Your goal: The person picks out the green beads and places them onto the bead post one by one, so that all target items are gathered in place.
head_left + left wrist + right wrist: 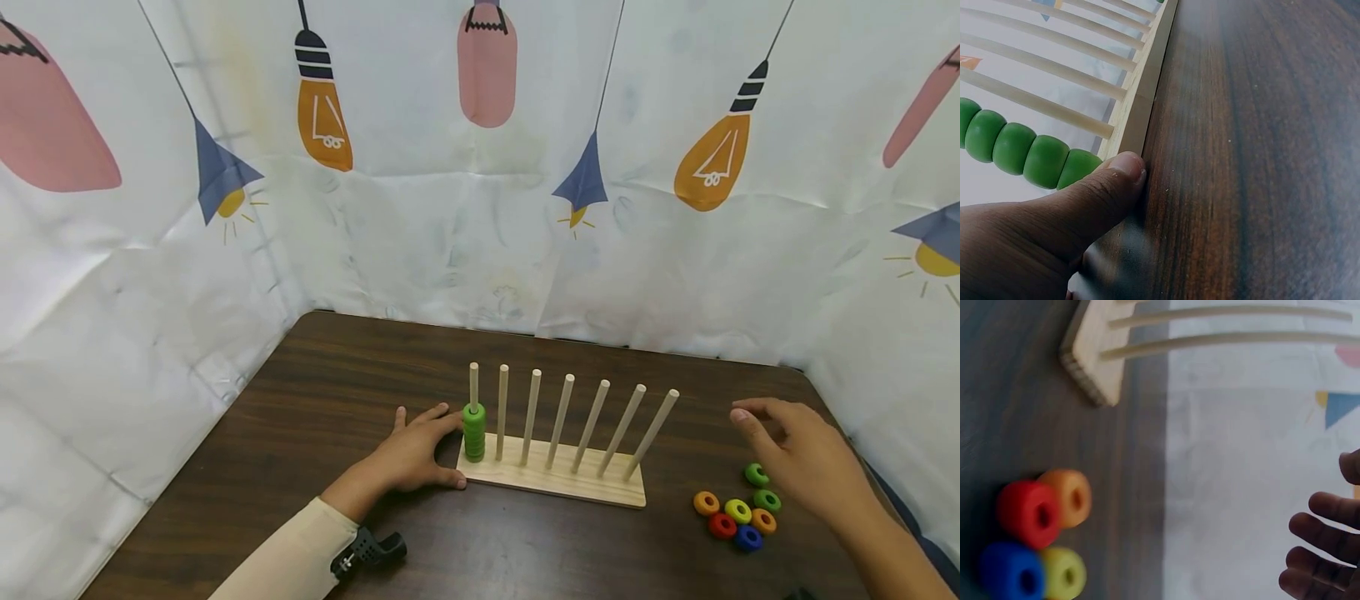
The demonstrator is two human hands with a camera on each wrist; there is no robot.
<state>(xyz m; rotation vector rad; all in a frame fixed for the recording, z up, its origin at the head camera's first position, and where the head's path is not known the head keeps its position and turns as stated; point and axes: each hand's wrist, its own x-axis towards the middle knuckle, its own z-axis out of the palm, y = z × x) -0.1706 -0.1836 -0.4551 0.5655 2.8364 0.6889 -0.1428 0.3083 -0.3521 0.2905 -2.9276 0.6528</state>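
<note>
A wooden peg stand (551, 475) with a row of upright pegs stands on the table, and several green beads (474, 433) are stacked on its leftmost peg. My left hand (416, 454) grips the left end of the base, thumb at the front edge and fingers behind, beside the green stack. In the left wrist view the thumb (1100, 194) presses against the base right below the lowest green bead. My right hand (813, 458) is raised, empty, with fingers loosely bent, near the loose beads. The right wrist view shows its fingers (1322, 534) apart.
Loose beads lie to the right of the stand: red (722, 526), blue (748, 538), yellow (738, 511), two orange and two green (767, 500). The dark wooden table (360, 358) meets a white printed curtain (420, 242) at its back and sides.
</note>
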